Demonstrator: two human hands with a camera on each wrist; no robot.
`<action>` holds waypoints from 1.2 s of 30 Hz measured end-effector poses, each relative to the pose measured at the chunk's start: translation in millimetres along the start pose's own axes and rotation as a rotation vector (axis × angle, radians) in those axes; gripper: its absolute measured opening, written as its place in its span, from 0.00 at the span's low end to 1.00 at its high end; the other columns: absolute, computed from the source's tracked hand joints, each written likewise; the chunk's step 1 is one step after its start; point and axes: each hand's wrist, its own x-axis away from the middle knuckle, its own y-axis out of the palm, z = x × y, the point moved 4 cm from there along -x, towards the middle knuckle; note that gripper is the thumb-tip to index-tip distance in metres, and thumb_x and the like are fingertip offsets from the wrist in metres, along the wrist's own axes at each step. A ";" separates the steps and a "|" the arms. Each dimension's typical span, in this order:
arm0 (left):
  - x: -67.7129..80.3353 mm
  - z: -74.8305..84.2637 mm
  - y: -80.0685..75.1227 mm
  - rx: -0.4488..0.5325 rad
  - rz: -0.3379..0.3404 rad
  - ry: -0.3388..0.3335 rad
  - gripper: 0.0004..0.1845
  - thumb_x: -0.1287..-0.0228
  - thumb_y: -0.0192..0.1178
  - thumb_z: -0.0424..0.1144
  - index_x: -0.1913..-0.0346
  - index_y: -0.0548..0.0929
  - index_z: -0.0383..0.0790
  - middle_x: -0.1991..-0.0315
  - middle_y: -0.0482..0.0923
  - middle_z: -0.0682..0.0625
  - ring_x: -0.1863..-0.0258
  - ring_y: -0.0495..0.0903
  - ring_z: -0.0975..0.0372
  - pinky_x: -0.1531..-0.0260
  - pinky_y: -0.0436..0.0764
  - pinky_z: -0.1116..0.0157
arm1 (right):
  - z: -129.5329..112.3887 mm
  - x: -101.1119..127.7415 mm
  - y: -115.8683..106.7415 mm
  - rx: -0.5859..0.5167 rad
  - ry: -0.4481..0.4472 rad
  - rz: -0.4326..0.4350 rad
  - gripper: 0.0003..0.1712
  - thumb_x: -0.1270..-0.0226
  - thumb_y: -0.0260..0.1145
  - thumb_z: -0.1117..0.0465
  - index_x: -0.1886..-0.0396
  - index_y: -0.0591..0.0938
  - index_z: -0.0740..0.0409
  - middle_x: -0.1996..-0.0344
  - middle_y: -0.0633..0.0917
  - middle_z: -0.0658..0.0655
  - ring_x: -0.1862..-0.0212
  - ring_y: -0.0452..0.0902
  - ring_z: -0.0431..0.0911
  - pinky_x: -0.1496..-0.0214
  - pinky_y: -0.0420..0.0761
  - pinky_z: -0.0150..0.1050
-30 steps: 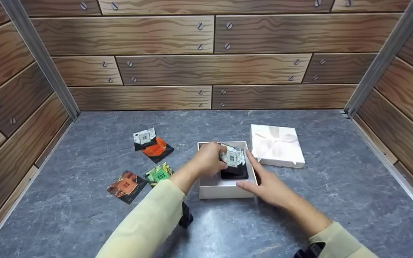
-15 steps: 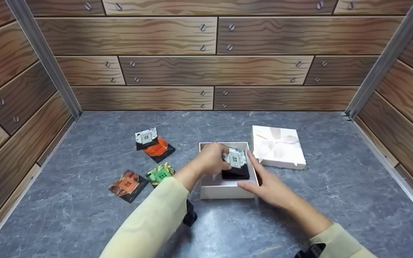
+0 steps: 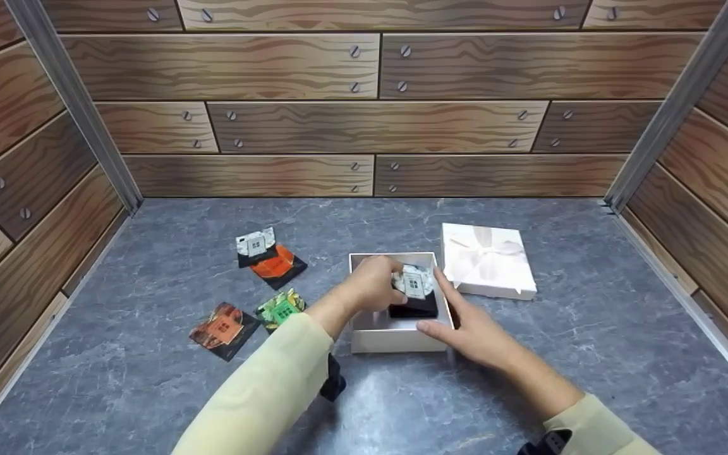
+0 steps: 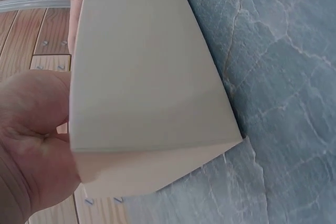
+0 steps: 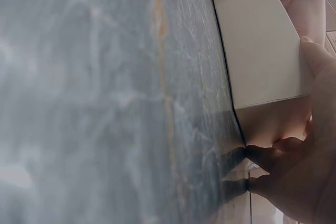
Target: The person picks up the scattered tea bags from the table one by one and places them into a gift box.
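Packet lies inside the box, at three o'clock from the nearer left hand, which pinches its edge; right hand grips the box's four-o'clock corner.

Box: plain white
Boxed packet: pale grey-white above black
Lid: white, with an off-white bow
Far packet: grey-white and black
Orange packet: orange and black
Green packet: leafy green and yellow
Rust packet: rust-red, orange, black
Worktop: blue-grey, veined like marble
Walls: brown wood-plank pattern
Sleeves: pale yellow
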 end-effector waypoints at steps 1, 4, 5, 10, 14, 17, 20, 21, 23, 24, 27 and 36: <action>0.9 -0.2 -1.1 -0.006 -0.007 -0.001 0.21 0.38 0.77 0.35 0.43 0.87 0.34 0.52 0.87 0.44 0.53 0.80 0.55 0.41 0.80 0.58 | -0.2 0.1 0.3 -0.004 0.000 -0.002 0.58 0.30 0.70 0.35 0.11 0.49 0.40 0.26 0.70 0.74 0.32 0.74 0.69 0.29 0.70 0.67; 3.9 -1.4 -5.6 -0.014 -0.016 0.004 0.25 0.37 0.76 0.35 0.37 0.85 0.34 0.48 0.87 0.42 0.47 0.82 0.53 0.37 0.79 0.57 | -0.8 0.4 0.6 -0.012 -0.001 -0.004 0.58 0.29 0.70 0.35 0.11 0.49 0.41 0.24 0.69 0.73 0.30 0.72 0.70 0.28 0.68 0.68; 5.1 -2.1 -7.3 -0.007 -0.018 0.004 0.27 0.37 0.75 0.35 0.35 0.84 0.33 0.46 0.87 0.41 0.44 0.82 0.52 0.36 0.78 0.56 | -0.8 0.4 0.6 -0.014 -0.002 -0.004 0.58 0.29 0.70 0.35 0.11 0.48 0.41 0.24 0.68 0.73 0.30 0.71 0.70 0.27 0.68 0.68; 13.0 -6.3 -20.2 0.043 -0.016 -0.009 0.34 0.35 0.74 0.35 0.27 0.77 0.33 0.32 0.79 0.39 0.33 0.78 0.48 0.28 0.72 0.54 | -0.4 0.7 0.1 -0.011 0.006 -0.007 0.59 0.29 0.70 0.35 0.11 0.48 0.42 0.23 0.66 0.73 0.28 0.69 0.71 0.26 0.65 0.69; 25.2 -10.2 -37.1 0.127 0.010 0.004 0.34 0.31 0.71 0.35 0.24 0.74 0.35 0.28 0.76 0.40 0.42 0.84 0.52 0.37 0.80 0.56 | -0.1 0.5 0.0 -0.011 0.013 -0.012 0.59 0.30 0.70 0.34 0.11 0.47 0.42 0.23 0.66 0.74 0.28 0.69 0.72 0.26 0.65 0.70; 38.6 -15.6 -52.8 0.208 0.044 0.009 0.34 0.28 0.70 0.35 0.23 0.72 0.37 0.28 0.75 0.41 0.48 0.86 0.55 0.48 0.86 0.59 | -0.2 -0.1 0.2 -0.013 0.009 -0.012 0.59 0.30 0.70 0.34 0.11 0.47 0.42 0.24 0.66 0.74 0.29 0.69 0.72 0.26 0.65 0.70; 54.4 -26.6 -69.4 0.260 0.110 0.011 0.33 0.28 0.70 0.36 0.23 0.73 0.39 0.27 0.74 0.40 0.46 0.86 0.55 0.51 0.87 0.62 | 0.0 -0.4 0.8 -0.010 0.003 -0.005 0.60 0.30 0.70 0.34 0.11 0.47 0.42 0.23 0.66 0.74 0.29 0.69 0.72 0.26 0.65 0.70; 60.4 -31.6 -74.8 0.275 0.135 0.012 0.33 0.28 0.70 0.36 0.23 0.73 0.40 0.28 0.75 0.39 0.45 0.86 0.54 0.51 0.88 0.61 | 0.1 -0.3 1.3 -0.008 0.002 -0.005 0.59 0.30 0.70 0.34 0.11 0.47 0.42 0.23 0.66 0.74 0.29 0.69 0.72 0.26 0.65 0.70; 71.8 -43.2 -85.3 0.299 0.184 0.010 0.33 0.28 0.70 0.37 0.23 0.74 0.40 0.28 0.74 0.38 0.44 0.86 0.52 0.49 0.87 0.60 | 0.4 -0.6 1.1 -0.005 0.001 -0.001 0.60 0.30 0.70 0.34 0.11 0.47 0.42 0.23 0.65 0.73 0.28 0.68 0.73 0.26 0.64 0.70; 77.7 -50.0 -89.9 0.305 0.206 0.014 0.33 0.28 0.70 0.37 0.24 0.74 0.39 0.29 0.74 0.37 0.43 0.86 0.51 0.48 0.87 0.59 | 0.3 -0.6 1.1 -0.004 0.002 -0.001 0.60 0.30 0.70 0.34 0.11 0.48 0.42 0.23 0.65 0.73 0.28 0.68 0.73 0.26 0.64 0.70; 97.1 -73.0 -101.1 0.316 0.247 0.008 0.33 0.28 0.70 0.38 0.24 0.74 0.36 0.30 0.75 0.35 0.42 0.85 0.47 0.46 0.86 0.55 | 0.0 -0.3 0.8 -0.005 0.004 0.000 0.59 0.30 0.70 0.34 0.11 0.48 0.42 0.23 0.65 0.73 0.28 0.68 0.73 0.26 0.64 0.70; 160.0 -147.4 -117.4 0.290 0.296 -0.107 0.34 0.28 0.70 0.38 0.24 0.72 0.32 0.32 0.74 0.30 0.38 0.81 0.40 0.45 0.86 0.50 | -0.7 1.1 -0.3 -0.003 0.008 0.000 0.59 0.30 0.71 0.34 0.11 0.48 0.41 0.23 0.66 0.73 0.28 0.68 0.72 0.26 0.65 0.69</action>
